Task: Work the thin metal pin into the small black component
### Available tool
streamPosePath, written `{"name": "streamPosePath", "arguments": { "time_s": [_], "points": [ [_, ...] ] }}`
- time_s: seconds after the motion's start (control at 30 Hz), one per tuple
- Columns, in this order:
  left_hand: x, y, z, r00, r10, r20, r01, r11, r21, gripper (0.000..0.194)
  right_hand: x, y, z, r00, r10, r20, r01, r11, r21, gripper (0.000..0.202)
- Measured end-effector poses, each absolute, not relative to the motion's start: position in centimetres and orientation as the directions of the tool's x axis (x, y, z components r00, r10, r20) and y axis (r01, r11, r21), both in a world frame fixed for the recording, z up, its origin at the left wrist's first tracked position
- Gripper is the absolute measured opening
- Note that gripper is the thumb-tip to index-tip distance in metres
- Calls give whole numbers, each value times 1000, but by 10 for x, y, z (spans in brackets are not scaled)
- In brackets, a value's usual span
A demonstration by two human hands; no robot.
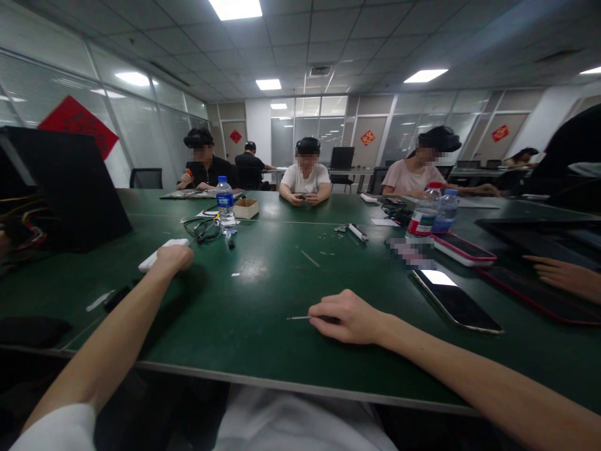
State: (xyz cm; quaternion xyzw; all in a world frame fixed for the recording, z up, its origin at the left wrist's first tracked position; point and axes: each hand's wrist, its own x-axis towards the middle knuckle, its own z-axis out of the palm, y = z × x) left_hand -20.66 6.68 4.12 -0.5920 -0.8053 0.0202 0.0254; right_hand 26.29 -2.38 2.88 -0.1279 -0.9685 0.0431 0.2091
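Note:
My left hand [174, 258] reaches out to the left over the table, its fingers curled at the right end of a flat white box-like object [153, 260]; the fingertips are hidden behind the hand. On the right, my right hand [345, 318] rests low over the green tabletop. Its thumb and forefinger pinch a thin silvery rod-like tool [297, 318] that points left; the tool's kind cannot be made out. A small white scrap [235, 274] lies between the two hands.
A water bottle [226, 207], tangled black cables [201, 229] and a small open box [246, 208] stand beyond my left hand. To the right lie a phone [457, 300], more bottles [424, 213] and another person's hand [568, 275]. A black computer case [70, 188] stands left.

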Motion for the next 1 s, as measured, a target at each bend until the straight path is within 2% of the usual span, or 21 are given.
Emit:
{"name": "streamPosePath", "arguments": {
  "time_s": [0.07, 0.2, 0.3, 0.5, 0.7, 0.87, 1.0],
  "points": [
    [-193, 72, 34, -254, 967, 1, 962, 253, -102, 22, 263, -24, 29, -880, 264, 395, 228, 964, -138, 30],
    [-163, 90, 17, -75, 993, 94, 988, 87, -128, 58, 263, -24, 29, -881, 272, 387, 231, 961, -149, 30],
    [-151, 102, 6, 42, 992, 119, 993, -28, -115, 65, 263, -25, 29, -880, 273, 389, 230, 961, -155, 29],
    [-150, 112, 0, 158, 981, 117, 984, -147, -98, 59, 264, -24, 29, -883, 274, 381, 235, 961, -146, 28],
    [-135, 104, 7, 196, 967, 166, 980, -185, -79, 39, 263, -25, 29, -880, 266, 395, 238, 964, -120, 26],
    [-104, 83, 14, 307, 933, 187, 950, -312, -3, 34, 264, -27, 30, -878, 277, 391, 260, 961, -97, 25],
    [-54, 49, 21, 452, 870, 199, 873, -477, 104, 35, 265, -27, 30, -857, 311, 410, 302, 949, -87, 24]
  ]
}}
